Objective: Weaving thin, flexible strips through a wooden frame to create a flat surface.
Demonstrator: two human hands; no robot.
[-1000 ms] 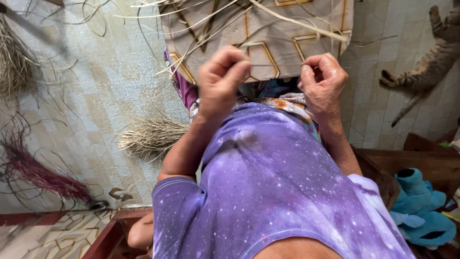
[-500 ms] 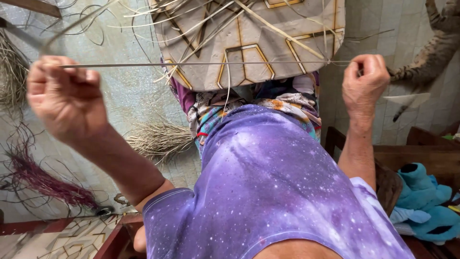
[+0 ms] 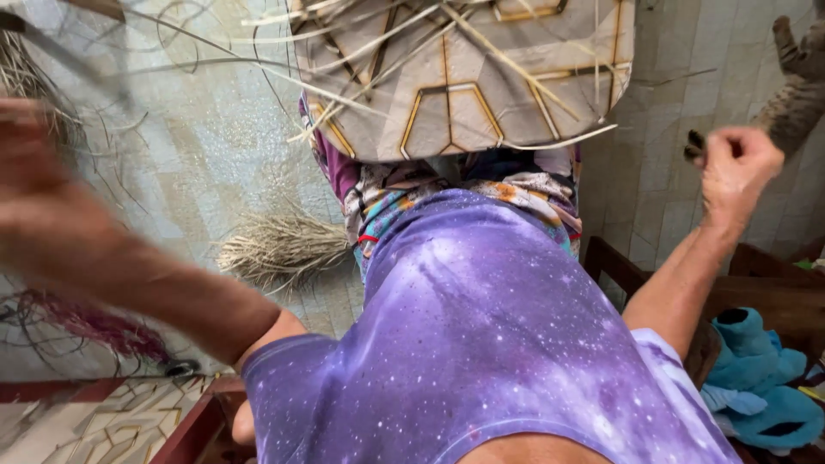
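A grey cushion (image 3: 481, 103) with gold line patterns rests on my lap, and loose pale straw strands (image 3: 387, 43) lie across it. My left hand (image 3: 39, 202) is flung far out to the left and is a motion blur, so its grip is unclear. My right hand (image 3: 739, 167) is raised at the right as a closed fist, with a short dark strand end (image 3: 694, 146) sticking out of it. My purple star-print shirt (image 3: 481, 344) fills the lower middle of the view.
A pale straw bundle (image 3: 279, 245) and a magenta fibre bundle (image 3: 94, 326) lie on the tiled floor (image 3: 198, 146) at left. A cat (image 3: 799, 86) lies at the upper right. Dark wooden furniture (image 3: 773, 288) and a blue plush toy (image 3: 765, 387) are at right.
My hands started together over the cushion, then pulled wide apart with a strand stretched between them. Now the left hand has swung further out and lower, and the right has dropped slightly.
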